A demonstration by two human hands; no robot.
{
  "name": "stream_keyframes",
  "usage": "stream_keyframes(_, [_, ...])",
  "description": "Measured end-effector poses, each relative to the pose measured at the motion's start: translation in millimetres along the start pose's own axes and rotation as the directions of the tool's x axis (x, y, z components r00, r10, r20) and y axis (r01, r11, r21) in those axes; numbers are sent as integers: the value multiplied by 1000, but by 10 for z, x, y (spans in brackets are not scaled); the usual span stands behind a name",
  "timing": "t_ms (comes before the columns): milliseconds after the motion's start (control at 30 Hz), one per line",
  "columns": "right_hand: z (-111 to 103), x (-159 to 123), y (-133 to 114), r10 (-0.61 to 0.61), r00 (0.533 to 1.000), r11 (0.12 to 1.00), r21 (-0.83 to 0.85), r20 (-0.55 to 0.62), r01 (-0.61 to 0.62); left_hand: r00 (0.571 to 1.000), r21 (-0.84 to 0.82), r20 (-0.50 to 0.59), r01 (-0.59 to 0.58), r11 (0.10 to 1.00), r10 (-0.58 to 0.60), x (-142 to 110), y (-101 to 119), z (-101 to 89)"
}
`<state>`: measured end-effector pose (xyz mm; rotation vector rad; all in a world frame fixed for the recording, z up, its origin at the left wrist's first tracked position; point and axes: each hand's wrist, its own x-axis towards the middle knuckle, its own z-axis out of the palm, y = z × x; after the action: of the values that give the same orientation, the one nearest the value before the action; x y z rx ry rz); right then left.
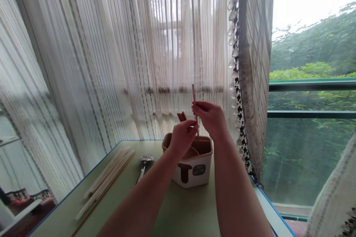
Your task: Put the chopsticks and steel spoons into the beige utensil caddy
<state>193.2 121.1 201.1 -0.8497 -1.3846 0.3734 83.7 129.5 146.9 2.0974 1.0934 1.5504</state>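
Note:
A thin wooden chopstick (194,94) stands nearly upright above the holder, pinched by both hands. My right hand (213,116) grips its middle between thumb and fingertips. Lower down, my left hand (182,137) has its fingertips closed on the same stick. Beneath them is a white and brown utensil holder (194,177), open at the top with a brown rim. The chopstick's lower end reaches into its opening. Several brown chopsticks (181,116) lean inside, rising behind my left hand. A curved, rounded edge shows within the holder; I cannot tell what it belongs to.
On the pale green table (122,200), a metal slotted spoon (146,159) lies left of the holder. Farther left are several long pale chopsticks (108,176), seemingly in clear wrapping. Sheer striped curtains (111,63) hang behind the table, and a railing (311,86) crosses the window at right.

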Motion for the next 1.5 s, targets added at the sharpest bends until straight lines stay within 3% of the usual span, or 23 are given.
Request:
stream_keyframes(133, [-21,-7,-44,23,1000,999,-32,-11,-23,1000,-41,17,18,999,-18,2,-38,20])
stream_keyframes(333, [-43,-6,-42,5,1000,1000,-9,-14,-5,998,230,10,-67,971,66,-17,14,10])
stream_keyframes(400, [-51,1,-6,-2,1000,1000,-10,2,2,999,146,-27,-42,988,46,-25,20,29])
stream_keyframes(500, [-67,8,19,-13,1000,1000,-5,20,13,996,-136,-81,16,991,-27,-18,-13,70])
stream_keyframes(600, [-80,7,-5,-3,1000,998,-60,29,5,997,-271,-28,58,961,-68,-2,-67,100])
stream_keyframes(800, [-84,2,-24,-8,1000,997,-78,7,8,995,-205,41,99,974,-92,-27,-95,121])
stream_keyframes(1033, [-103,12,-26,-13,1000,991,-135,3,13,995,-233,-74,42,972,-60,-20,-52,118])
stream_keyframes(1167, [-94,36,-31,-25,999,988,-153,23,29,995,-244,-66,57,968,-75,-21,-97,145])
stream_keyframes(1367, [-84,85,86,-51,998,996,-73,33,54,997,-73,-20,78,994,-79,-46,-52,132])
stream_keyframes(1500, [-83,83,116,-36,998,998,-43,53,38,993,-97,-82,77,992,-85,-43,-52,141])
